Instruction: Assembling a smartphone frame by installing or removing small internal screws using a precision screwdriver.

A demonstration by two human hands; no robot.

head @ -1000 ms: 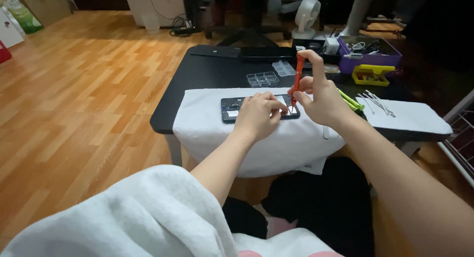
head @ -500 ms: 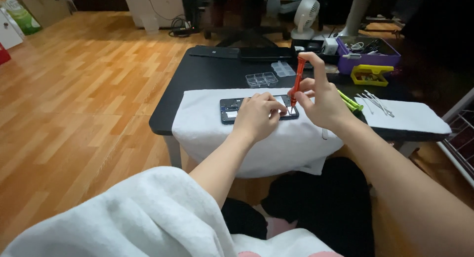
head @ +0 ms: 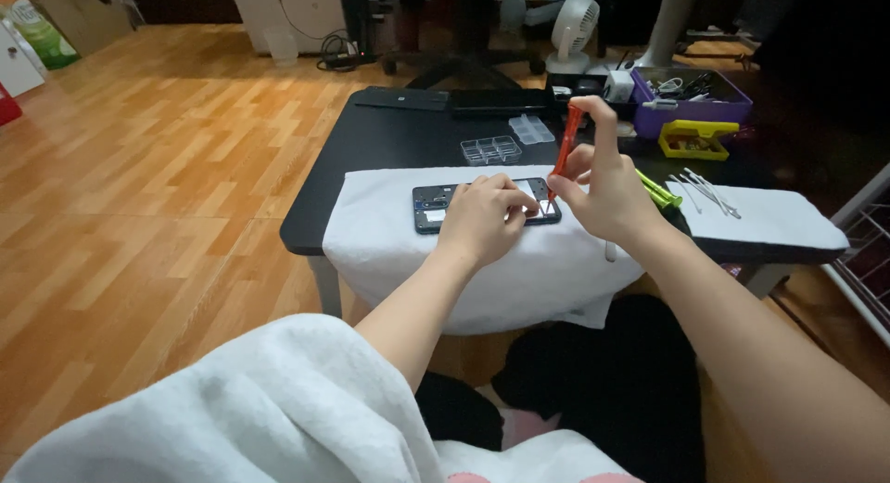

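Note:
An opened black phone (head: pixel 432 208) lies flat on a white cloth (head: pixel 389 242) spread over a low black table (head: pixel 399 140). My left hand (head: pixel 484 216) rests on the phone's middle, fingers curled and pressing it down. My right hand (head: pixel 601 186) holds an orange screwdriver (head: pixel 565 149) upright, its tip on the phone's right end, with the index finger on top of the handle.
Clear compartment trays (head: pixel 491 150) lie behind the phone. A purple box (head: pixel 691 98) and a yellow tray (head: pixel 697 140) stand at the back right, with metal tweezers (head: pixel 709 191) and green tools (head: pixel 656 191) on the cloth. A small white fan (head: pixel 570 24) stands behind. Wooden floor lies to the left.
Almost nothing differs: both hands stay on the phone and the screwdriver stays upright at its right end.

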